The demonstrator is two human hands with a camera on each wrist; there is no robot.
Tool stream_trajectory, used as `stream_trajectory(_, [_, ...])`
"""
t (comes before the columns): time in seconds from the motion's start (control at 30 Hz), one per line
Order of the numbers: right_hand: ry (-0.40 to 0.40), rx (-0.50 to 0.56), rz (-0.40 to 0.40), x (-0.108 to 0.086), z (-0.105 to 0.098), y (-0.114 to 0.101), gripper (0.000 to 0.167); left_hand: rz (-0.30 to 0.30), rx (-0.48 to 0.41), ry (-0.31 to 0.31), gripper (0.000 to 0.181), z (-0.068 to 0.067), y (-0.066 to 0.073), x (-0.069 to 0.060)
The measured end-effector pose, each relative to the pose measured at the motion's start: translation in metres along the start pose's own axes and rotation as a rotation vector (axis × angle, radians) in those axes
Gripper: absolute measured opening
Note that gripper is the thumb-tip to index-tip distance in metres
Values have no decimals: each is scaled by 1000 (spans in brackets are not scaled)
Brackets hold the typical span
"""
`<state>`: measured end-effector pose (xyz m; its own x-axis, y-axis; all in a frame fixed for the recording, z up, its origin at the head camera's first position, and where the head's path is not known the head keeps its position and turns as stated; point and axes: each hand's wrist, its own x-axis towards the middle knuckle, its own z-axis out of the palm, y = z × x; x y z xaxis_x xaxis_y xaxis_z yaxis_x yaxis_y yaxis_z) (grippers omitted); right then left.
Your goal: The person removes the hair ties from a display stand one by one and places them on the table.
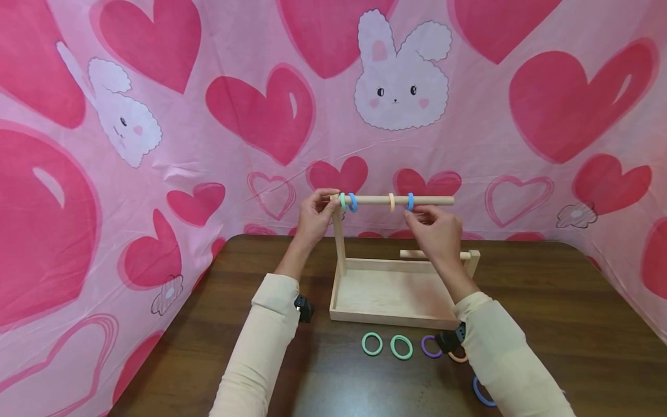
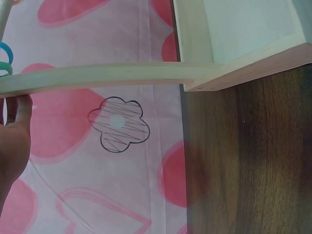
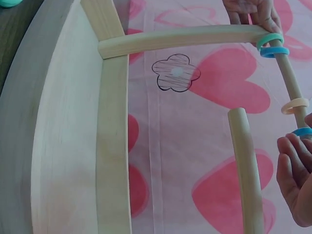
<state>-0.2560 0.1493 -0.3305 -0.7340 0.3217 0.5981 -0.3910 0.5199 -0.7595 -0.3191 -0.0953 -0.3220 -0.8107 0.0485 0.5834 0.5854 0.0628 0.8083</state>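
Note:
A wooden stand has an upper rod [image 1: 372,200] on a tall post [image 1: 340,243] rising from its tray [image 1: 385,292]. My left hand [image 1: 314,217] grips the post's top at the rod's left end, beside a green ring [image 1: 342,202]. Touching or close to that ring hangs a blue ring [image 1: 354,202]. Farther right on the rod is a peach ring [image 1: 392,202]. Another blue ring [image 1: 410,201], nearer the free right end, is pinched at its lower edge by my right hand [image 1: 438,231]. The right wrist view shows this blue ring [image 3: 303,131] partly hidden by fingers.
A shorter lower rod [image 1: 411,253] stands at the tray's right, partly behind my right arm. On the brown table [image 1: 234,347] in front lie two green rings [image 1: 363,343], a purple ring [image 1: 424,347], an orange ring [image 1: 458,359] and a blue ring [image 1: 478,392]. Pink fabric hangs behind.

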Motion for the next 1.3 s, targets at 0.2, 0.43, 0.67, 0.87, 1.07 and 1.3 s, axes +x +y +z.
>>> stream_trajectory(0.2, [21, 161, 70, 4, 5, -1, 23, 0, 2, 2, 21, 0, 0, 0])
stream_trajectory(0.43, [26, 244, 98, 5, 6, -3, 18, -4, -5, 7, 22, 1, 0, 0])
stream_trajectory(0.67, [22, 251, 84, 6, 6, -3, 19, -1, 7, 11, 22, 1, 0, 0])
stream_trajectory(0.87, [33, 245, 65, 7, 3, -1, 16, -9, 2, 3, 23, -1, 0, -1])
stream_trajectory(1.07, [22, 265, 71, 8, -2, 0, 20, -12, 15, 16, 23, -2, 1, -2])
stream_trajectory(1.3, [37, 259, 87, 12, -14, 5, 20, -18, 8, -3, 23, 0, 3, -1])
